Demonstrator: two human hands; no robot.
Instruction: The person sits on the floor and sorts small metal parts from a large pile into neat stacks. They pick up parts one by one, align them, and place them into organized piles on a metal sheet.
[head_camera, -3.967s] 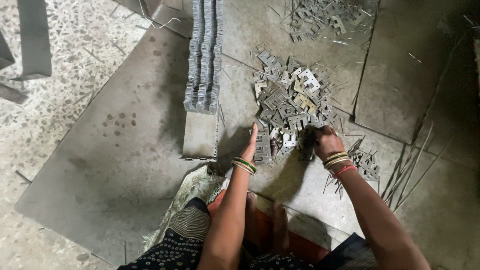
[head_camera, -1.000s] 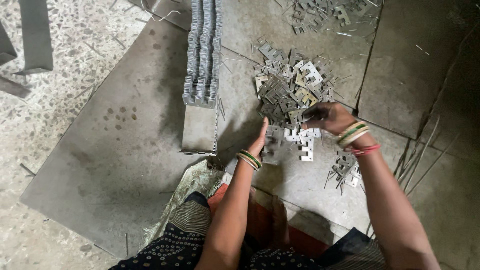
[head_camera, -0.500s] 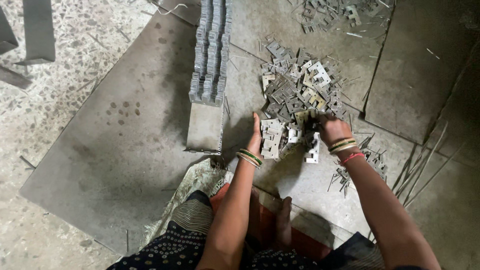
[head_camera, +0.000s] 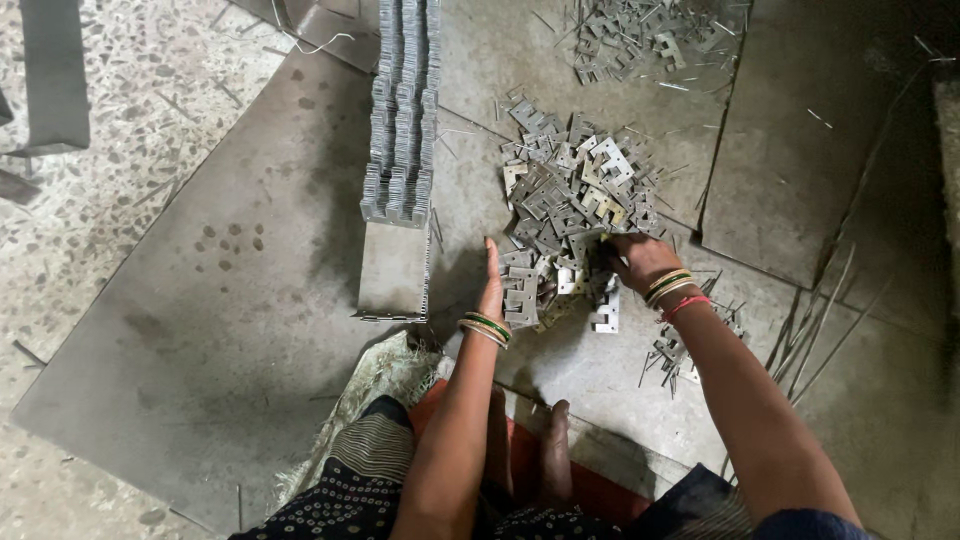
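Left arm: reached forward from the lower middle of the view, forearm bare and nearly straight.
Left wrist: wore green and gold bangles.
Left hand: stood on its edge, palm turned toward the right, fingers straight, held together and pointing away from the body.
Right arm: came in from the lower right, bent slightly inward.
Right wrist: wore gold bangles and a red band.
Right hand: was turned palm down, knuckles up, its fingers curled under and hidden from view.
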